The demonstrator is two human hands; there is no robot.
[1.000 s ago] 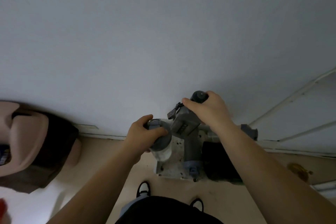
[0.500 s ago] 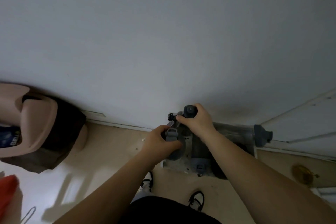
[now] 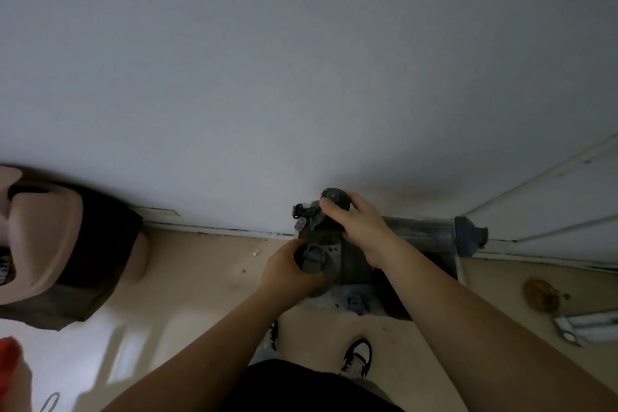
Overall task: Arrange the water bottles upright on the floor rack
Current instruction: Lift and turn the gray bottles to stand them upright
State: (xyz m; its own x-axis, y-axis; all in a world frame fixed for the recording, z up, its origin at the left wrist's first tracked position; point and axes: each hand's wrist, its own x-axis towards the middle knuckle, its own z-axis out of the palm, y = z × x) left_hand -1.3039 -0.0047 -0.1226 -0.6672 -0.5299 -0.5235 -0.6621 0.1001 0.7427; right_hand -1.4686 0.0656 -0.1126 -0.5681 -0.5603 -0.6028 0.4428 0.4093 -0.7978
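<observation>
A low floor rack (image 3: 321, 303) sits against the white wall, straight below me. My left hand (image 3: 287, 273) grips the grey lid of a clear bottle (image 3: 314, 261) standing at the rack's left side. My right hand (image 3: 359, 227) holds the dark cap of a grey bottle (image 3: 334, 197) upright near the wall, a small strap and tag hanging from its neck. A third grey bottle (image 3: 431, 234) lies on its side along the wall to the right, cap pointing right. Another blue-capped bottle (image 3: 355, 303) shows at the rack's front edge.
A pink and dark brown bin (image 3: 60, 251) stands at the left. A red object (image 3: 10, 354) is at the lower left corner. A white door (image 3: 551, 204) with a brass doorstop (image 3: 541, 294) is on the right. My shoes (image 3: 357, 354) stand just before the rack.
Both hands have gone down towards the rack with their bottles. The grey bottle in my right hand has come from tilted to upright by the wall.
</observation>
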